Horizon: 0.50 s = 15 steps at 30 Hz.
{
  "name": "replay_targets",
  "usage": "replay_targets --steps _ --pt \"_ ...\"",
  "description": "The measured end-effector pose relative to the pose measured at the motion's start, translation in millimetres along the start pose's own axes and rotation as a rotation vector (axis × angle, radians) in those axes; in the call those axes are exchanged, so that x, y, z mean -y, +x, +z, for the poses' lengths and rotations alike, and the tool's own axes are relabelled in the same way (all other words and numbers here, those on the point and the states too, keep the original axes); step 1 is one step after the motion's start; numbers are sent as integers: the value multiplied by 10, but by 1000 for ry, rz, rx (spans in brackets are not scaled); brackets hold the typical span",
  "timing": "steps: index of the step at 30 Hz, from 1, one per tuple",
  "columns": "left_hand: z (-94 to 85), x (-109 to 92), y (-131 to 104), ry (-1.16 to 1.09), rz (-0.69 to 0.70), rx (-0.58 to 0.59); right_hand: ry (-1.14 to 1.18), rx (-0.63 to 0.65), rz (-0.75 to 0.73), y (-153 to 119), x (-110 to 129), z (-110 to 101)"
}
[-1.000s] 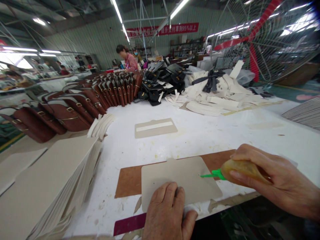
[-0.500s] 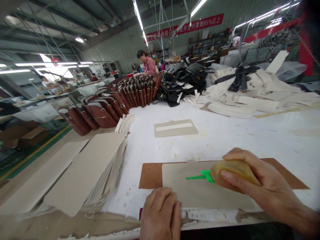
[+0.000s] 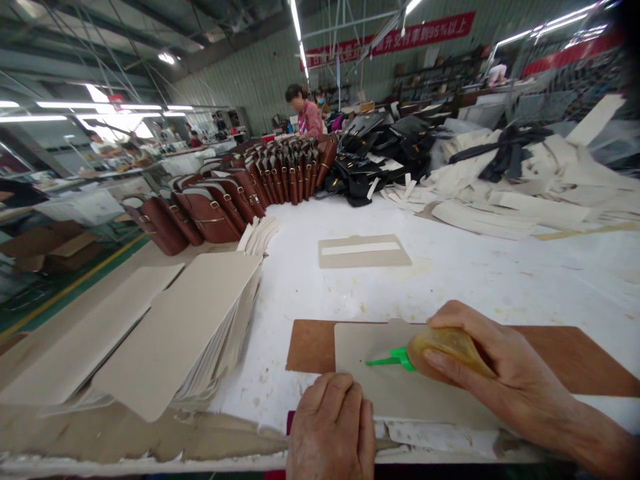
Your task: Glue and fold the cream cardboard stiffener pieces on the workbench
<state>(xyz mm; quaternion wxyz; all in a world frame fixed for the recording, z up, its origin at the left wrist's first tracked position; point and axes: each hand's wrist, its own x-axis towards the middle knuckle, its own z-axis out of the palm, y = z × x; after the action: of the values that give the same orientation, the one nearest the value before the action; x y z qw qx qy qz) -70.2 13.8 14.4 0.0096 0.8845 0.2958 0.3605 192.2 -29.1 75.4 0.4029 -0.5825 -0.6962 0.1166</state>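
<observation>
Right hand (image 3: 500,373): grips glue bottle (image 3: 445,350); green nozzle now further left across beige panel (image 3: 395,390).
Left hand (image 3: 333,427): fingers curled, pinning panel's near edge.

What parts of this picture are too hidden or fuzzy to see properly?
Head view only:
- Glue bottle: mostly wrapped by the right hand; only its green nozzle shows clearly.
- Grey card: near edge covered by the left hand.
- Left hand: wrist cut off by the bottom edge.
- Brown board: partly under the card and right hand.
- Red banner: lettering too small to read fully.
</observation>
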Motion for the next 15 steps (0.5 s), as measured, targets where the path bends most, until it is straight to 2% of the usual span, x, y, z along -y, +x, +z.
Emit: replay_targets --steps 4,10,15 --pt "12 -2 15 -16 13 -44 3 34 -18 44 72 -3" --pt "47 -34 21 -37 -12 -82 -1 74 -142 151 174 34" --pt "39 -17 42 -40 1 -54 -49 75 -208 198 185 60"
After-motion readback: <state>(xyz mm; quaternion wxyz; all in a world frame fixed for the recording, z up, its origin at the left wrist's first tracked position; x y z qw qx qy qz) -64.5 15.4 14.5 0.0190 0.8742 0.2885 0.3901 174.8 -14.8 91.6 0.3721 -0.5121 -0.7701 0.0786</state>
